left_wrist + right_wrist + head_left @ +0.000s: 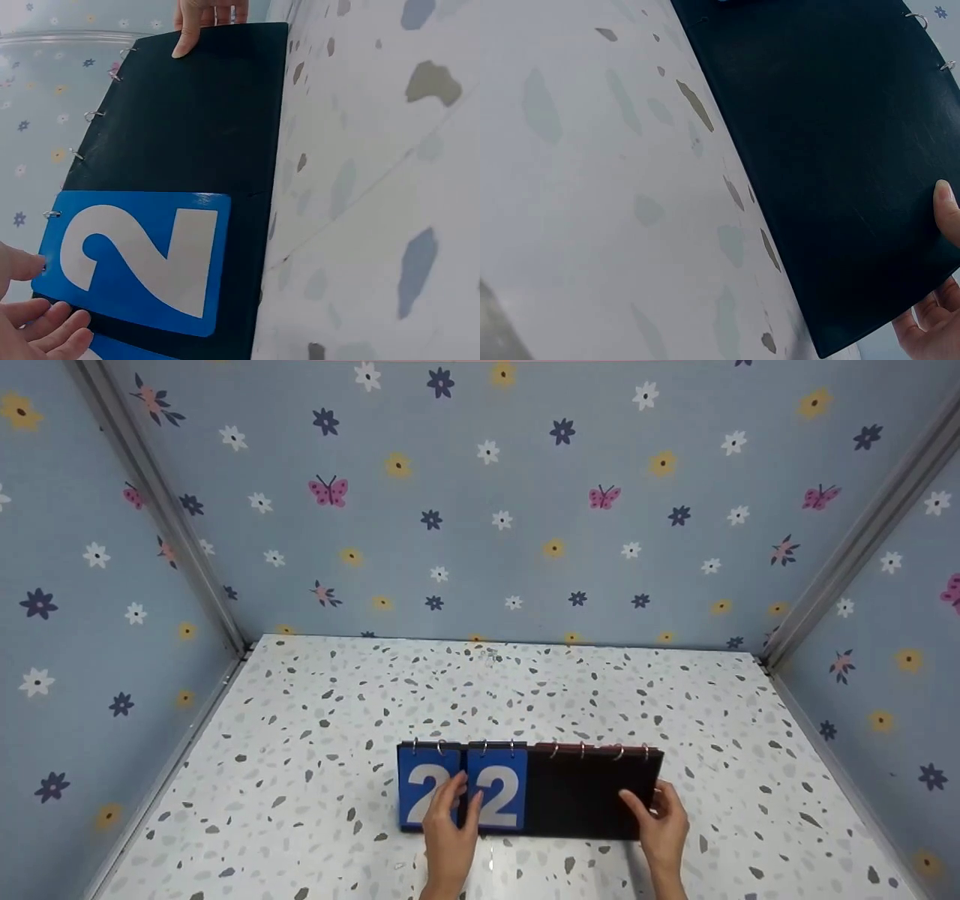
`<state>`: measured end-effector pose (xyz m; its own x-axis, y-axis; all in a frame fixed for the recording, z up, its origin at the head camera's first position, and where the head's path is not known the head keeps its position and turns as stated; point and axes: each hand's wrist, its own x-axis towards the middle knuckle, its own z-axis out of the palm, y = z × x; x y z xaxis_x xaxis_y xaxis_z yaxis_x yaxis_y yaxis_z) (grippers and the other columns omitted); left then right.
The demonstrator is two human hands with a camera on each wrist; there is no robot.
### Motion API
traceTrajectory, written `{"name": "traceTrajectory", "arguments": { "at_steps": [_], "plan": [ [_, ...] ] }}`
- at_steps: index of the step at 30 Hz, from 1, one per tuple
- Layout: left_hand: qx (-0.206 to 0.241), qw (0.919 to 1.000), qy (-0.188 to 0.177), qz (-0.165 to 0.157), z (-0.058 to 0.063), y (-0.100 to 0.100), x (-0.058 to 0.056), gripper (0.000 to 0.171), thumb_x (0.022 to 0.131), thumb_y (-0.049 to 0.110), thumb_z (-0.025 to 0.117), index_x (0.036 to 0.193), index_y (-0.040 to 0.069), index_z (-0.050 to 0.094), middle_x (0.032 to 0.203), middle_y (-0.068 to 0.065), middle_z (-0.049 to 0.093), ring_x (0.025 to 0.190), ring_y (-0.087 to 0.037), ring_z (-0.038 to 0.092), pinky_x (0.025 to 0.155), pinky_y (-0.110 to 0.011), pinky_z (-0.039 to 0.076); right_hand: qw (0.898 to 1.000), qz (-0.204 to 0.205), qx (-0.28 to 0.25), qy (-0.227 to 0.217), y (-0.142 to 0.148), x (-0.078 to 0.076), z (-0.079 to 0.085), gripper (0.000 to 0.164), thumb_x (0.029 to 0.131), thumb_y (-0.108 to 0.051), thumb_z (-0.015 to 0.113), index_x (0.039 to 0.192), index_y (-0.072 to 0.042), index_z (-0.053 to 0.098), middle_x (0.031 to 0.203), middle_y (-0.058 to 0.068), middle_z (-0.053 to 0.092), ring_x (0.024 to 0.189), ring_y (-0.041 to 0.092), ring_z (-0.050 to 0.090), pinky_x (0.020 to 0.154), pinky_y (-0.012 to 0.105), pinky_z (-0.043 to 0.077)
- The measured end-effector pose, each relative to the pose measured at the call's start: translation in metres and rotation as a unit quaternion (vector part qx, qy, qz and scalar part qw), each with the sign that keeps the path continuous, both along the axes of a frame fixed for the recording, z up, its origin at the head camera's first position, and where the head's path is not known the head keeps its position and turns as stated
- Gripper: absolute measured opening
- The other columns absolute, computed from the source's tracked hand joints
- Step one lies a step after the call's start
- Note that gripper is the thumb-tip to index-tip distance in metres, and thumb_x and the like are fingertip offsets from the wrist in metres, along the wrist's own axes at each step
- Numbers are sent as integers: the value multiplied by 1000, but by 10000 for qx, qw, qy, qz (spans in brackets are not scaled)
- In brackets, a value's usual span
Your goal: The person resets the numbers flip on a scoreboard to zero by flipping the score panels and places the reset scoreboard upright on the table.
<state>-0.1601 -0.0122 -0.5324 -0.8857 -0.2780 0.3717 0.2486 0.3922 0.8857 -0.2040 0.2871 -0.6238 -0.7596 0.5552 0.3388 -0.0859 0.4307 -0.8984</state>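
A black tabletop flip scoreboard [577, 802] stands on the speckled surface. Two blue cards hang from metal rings on its left half: the left card [409, 769] and the inner card [517, 769], each with a white 2. Its right half shows bare black. My left hand [450, 840] is in front of the two cards, thumb and fingers apart; in the left wrist view its fingers [56, 326] lie by the inner card's edge. Whether they touch it, I cannot tell. My right hand [666, 829] grips the board's right edge, thumb [946, 202] in front and fingers behind.
The white speckled tabletop [337, 705] extends around the scoreboard. A blue flowered panel [487, 532] rises at the back, with similar panels on the left [82, 660] and right [885, 690]. Metal posts stand at both rear corners.
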Motion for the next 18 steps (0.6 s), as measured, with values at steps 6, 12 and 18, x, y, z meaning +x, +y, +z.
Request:
{"name": "traceTrajectory", "arguments": {
  "at_steps": [6, 12, 18],
  "plan": [
    [291, 9982, -523, 76, -8, 4, -4, 32, 76, 11, 73, 103, 2, 59, 96, -4, 59, 85, -16, 57, 72, -32, 47, 10000, -18, 10, -55, 0, 0, -1, 32, 66, -25, 81, 90, -19, 61, 77, -1, 64, 68, 10, 60, 59, 15, 46],
    [550, 9948, -823, 232, -18, 5, -9, 29, 69, 16, 78, 86, 3, 59, 77, -1, 58, 67, -12, 55, 60, -26, 46, 10000, -46, 33, -68, 0, 0, -1, 32, 66, -27, 81, 90, -20, 61, 78, -2, 63, 68, 9, 60, 59, 14, 46],
    [821, 9887, -1231, 247, -21, 4, -10, 25, 67, 14, 78, 77, 3, 58, 70, -1, 56, 61, -11, 51, 56, -23, 44, 9990, 197, 69, 397, -1, 2, 1, 32, 66, -19, 81, 91, -17, 61, 76, -1, 64, 66, 12, 61, 57, 16, 47]
  ]
}}
